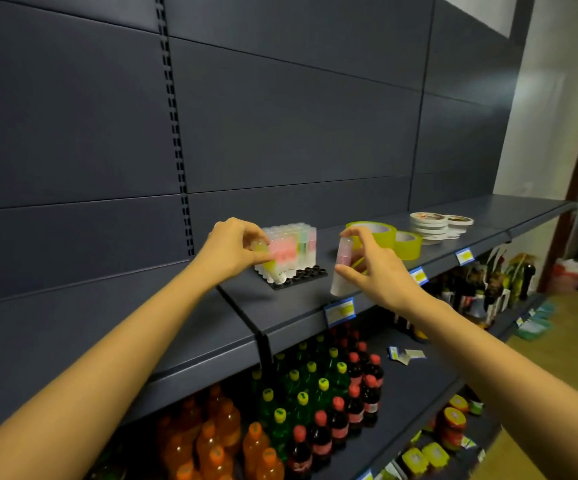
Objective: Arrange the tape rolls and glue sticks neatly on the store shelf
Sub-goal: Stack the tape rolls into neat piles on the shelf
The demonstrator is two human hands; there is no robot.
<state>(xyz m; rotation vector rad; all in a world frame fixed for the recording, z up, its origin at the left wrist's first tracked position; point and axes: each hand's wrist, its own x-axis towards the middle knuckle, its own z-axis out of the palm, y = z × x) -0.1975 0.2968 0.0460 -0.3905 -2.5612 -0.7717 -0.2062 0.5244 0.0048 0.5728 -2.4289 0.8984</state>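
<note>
Yellow glue stick [269, 266] pinched in the left hand [233, 249], tilted, lower end at the black tray [310, 274] on the shelf [298, 306]; right hand [375, 271] grips a pink glue stick [342, 268], nearly upright.

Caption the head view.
Left hand holds a yellow glue stick at the black tray; right hand holds a pink glue stick.

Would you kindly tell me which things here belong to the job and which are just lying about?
Job: yellow glue stick in left hand, pink glue stick in right hand, glue stick pack, green tape rolls, white tape rolls.
Lying about: soda bottles, jars, price tags.
</note>
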